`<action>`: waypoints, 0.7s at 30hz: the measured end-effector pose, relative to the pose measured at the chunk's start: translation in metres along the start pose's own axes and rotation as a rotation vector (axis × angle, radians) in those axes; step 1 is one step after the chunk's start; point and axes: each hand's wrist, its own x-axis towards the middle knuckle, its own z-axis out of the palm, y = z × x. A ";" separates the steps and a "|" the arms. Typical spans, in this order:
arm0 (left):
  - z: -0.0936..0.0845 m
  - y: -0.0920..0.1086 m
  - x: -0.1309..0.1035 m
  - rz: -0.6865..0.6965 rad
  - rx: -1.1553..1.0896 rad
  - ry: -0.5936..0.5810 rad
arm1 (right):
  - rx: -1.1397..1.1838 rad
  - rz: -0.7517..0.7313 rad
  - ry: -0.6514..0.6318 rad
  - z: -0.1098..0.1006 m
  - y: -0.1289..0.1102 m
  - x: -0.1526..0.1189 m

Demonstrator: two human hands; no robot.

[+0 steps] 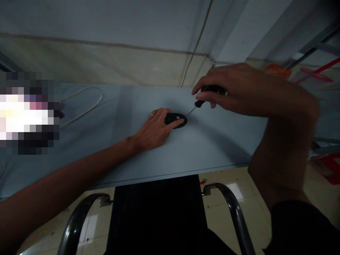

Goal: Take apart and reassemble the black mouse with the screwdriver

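A black, oval computer mouse [174,116] lies on the blue-grey table [148,161], with a small pale round spot on its upper face. My left hand [152,131], a ring on one finger, is closed around the mouse and presses it against the tabletop. One of its fingers reaches along the near side toward the mouse's right end. In my right hand [223,90] is a black-handled screwdriver [199,103], gripped from above by the handle. Its thin metal shaft slants down to the left, and the tip meets the mouse's right end beside my left fingertip.
A white cable [99,92] loops across the table at left, near a blurred-out bright patch [23,117]. A tiled wall [127,63] stands behind the table. Chair armrests [235,209] curve below the front edge. Orange and pink items [278,71] sit at right.
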 end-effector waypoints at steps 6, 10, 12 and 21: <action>-0.001 0.001 0.000 -0.003 0.002 0.003 | 0.050 -0.071 0.003 -0.001 -0.004 0.000; -0.001 0.001 0.000 -0.026 -0.010 0.005 | 0.000 -0.038 0.043 -0.002 -0.003 0.002; 0.000 0.000 -0.001 -0.029 -0.018 0.002 | 0.002 -0.001 0.078 -0.007 -0.003 0.000; 0.001 0.000 0.000 -0.025 -0.006 -0.011 | 0.830 0.309 0.457 0.013 0.030 -0.005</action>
